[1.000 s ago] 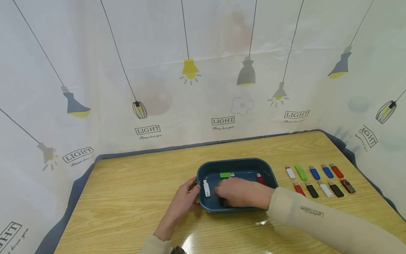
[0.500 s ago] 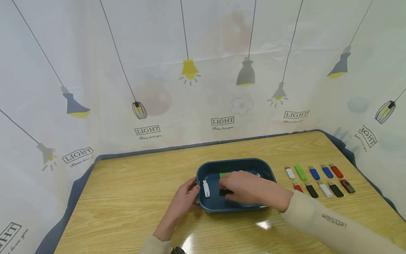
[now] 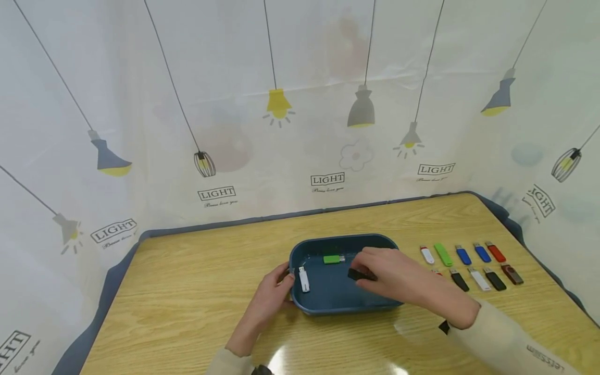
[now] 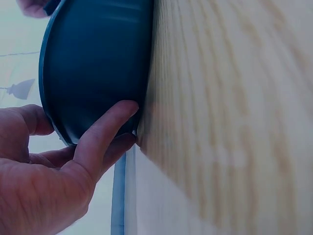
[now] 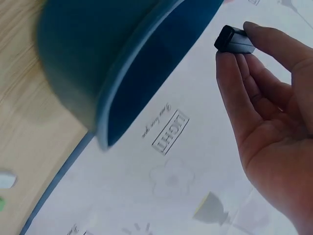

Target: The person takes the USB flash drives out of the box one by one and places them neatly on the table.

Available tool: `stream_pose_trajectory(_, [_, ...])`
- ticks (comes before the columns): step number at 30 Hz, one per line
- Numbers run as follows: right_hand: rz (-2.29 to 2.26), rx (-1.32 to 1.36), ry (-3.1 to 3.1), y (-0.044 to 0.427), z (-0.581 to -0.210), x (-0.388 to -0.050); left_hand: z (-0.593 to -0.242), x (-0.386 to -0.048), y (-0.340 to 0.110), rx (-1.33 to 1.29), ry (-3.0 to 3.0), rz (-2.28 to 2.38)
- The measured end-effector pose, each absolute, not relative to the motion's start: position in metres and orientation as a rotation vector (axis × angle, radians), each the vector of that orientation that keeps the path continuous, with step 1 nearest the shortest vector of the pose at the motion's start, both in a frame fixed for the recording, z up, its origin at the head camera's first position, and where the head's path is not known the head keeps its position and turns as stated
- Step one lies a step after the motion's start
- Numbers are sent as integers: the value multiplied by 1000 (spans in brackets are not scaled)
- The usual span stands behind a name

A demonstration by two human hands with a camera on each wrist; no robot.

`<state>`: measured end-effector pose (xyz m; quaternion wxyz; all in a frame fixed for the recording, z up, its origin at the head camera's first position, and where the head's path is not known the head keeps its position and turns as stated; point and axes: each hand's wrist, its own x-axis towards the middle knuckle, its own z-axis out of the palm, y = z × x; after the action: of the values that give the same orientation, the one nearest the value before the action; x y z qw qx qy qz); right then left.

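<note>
A dark blue plastic tub stands on the table. My left hand grips its left end, thumb at the rim and fingers against the outer wall, as the left wrist view shows. My right hand is above the right part of the tub, pinching a black USB flash drive between thumb and fingers. Inside the tub, a white USB flash drive lies near the left wall and a green USB flash drive near the back wall. The right hand hides the tub's right end.
Right of the tub, two rows of USB flash drives lie on the wooden table: among them a green one, a blue one and a brown-red one. A lamp-printed cloth hangs behind the table.
My right hand has risen from the tub floor and moved right, bringing the black USB flash drive up with it. The green flash drive shows fully again. The left hand stays put.
</note>
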<state>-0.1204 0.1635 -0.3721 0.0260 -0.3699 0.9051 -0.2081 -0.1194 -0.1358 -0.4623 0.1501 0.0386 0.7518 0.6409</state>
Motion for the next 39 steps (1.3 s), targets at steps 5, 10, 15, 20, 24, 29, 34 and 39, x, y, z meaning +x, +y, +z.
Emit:
stream_pose_trajectory(5, [-678,-1065,2839,183,-371,-113,-462,-119,-136,105,2162,1835])
stream_pose_trajectory(10, [-710,-945,2877,204,-369,-107,-463,-120,-135,94,2162,1834])
stream_pose_trajectory(15, [-727,-793,2889,227,-375,-101,-463,-119,-135,95,2165,1828])
stream_pose_trajectory(20, [-665,-684,2960,245,-386,-94,-461,-119,-135,99,2158,1830])
stream_pose_trajectory(24, [-636,-602,2983,258,-395,-91,-460,-118,-136,104,2153,1834])
stream_pose_trajectory(29, [-675,-516,2968,276,-404,-85,-459,-118,-137,104,2142,1837])
stream_pose_trajectory(34, [-674,-455,2946,292,-412,-81,-458,-118,-137,103,2156,1827])
stream_pose_trajectory(39, [-645,-441,2959,308,-420,-76,-459,-117,-137,105,2162,1820])
